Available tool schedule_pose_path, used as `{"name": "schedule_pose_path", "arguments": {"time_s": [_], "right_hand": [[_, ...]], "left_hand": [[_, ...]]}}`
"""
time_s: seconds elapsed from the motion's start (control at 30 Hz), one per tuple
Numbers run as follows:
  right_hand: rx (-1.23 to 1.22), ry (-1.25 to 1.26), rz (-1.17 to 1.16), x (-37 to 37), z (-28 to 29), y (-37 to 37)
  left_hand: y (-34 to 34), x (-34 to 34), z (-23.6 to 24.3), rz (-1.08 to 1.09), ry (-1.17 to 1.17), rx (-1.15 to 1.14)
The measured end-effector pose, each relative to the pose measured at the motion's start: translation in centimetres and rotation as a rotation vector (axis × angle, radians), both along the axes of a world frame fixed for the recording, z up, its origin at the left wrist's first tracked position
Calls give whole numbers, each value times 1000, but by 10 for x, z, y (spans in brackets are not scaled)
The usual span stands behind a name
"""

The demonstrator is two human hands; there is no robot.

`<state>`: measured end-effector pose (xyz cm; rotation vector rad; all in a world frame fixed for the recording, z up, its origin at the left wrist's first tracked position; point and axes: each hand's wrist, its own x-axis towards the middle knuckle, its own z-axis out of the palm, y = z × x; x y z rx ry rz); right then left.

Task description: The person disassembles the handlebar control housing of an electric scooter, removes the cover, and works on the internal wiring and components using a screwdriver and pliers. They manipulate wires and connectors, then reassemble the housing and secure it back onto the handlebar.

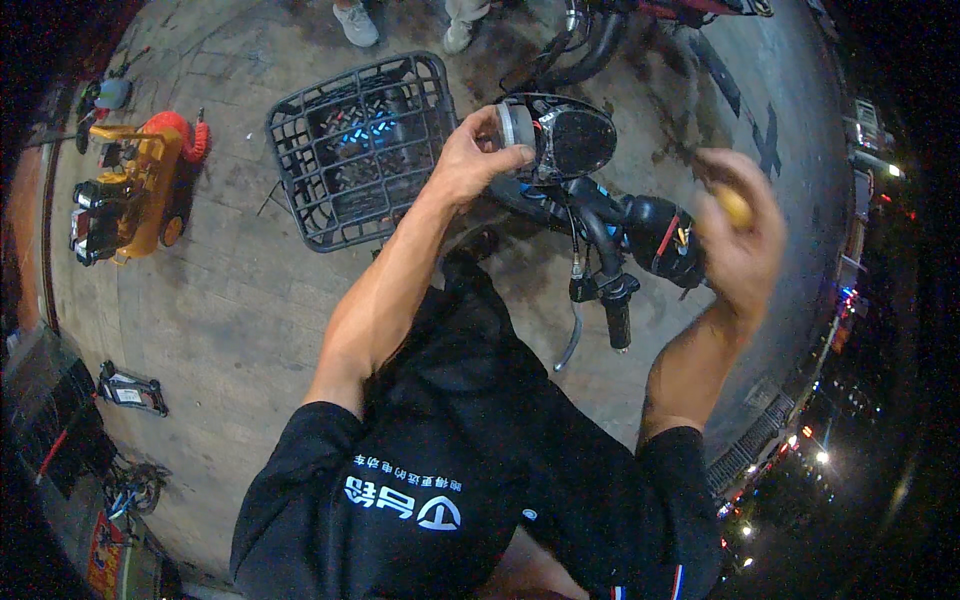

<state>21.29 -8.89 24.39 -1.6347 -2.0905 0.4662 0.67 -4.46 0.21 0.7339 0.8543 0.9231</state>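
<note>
- Night street, grey paved concrete floor (230, 290), stained dark near the bike.
- My left hand (470, 155) is curled, pinching the rim of the black oval instrument cluster with loose housing (560, 135); it sits atop the handlebar, just right of the black wire-mesh front basket (360, 150).
- My right hand (735, 245) is blurred, fist-like around a yellow-handled tool (737, 207); tip not visible, can't tell the tool type.
- Black handlebar grip with brake lever (615, 310) points toward me, below the cluster.
- Risk, my guess: cluster only finger-held, so a slip could drop it and strain the wires below; the fast-moving tool hand could strike my left fingers.
- Count: one basket, one cluster, one tool, one yellow wheeled machine with red coiled hose (135, 190) far left, two shoes of bystanders (357, 22) at top.
</note>
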Motion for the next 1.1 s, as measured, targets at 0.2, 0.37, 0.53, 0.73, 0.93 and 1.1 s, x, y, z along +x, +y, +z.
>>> {"name": "schedule_pose_path", "arguments": {"time_s": [0.2, 0.37, 0.53, 0.73, 0.93, 1.1], "right_hand": [[-220, -386, 16, -20, -74, 35], [-277, -403, -4, -21, -91, 39], [-268, -426, 11, -20, -92, 45], [-268, -467, 15, -18, -93, 45], [-211, -467, 63, -13, -96, 45], [-171, -483, 73, -13, -97, 44]], "left_hand": [[4, -6, 9, -32, -70, -39], [5, -9, 15, -14, -51, -55], [9, -10, 15, -60, 80, -48], [7, -7, 11, -28, 92, -32], [7, -5, 4, -38, 46, -34], [6, -4, 1, -38, 33, -34]]}}
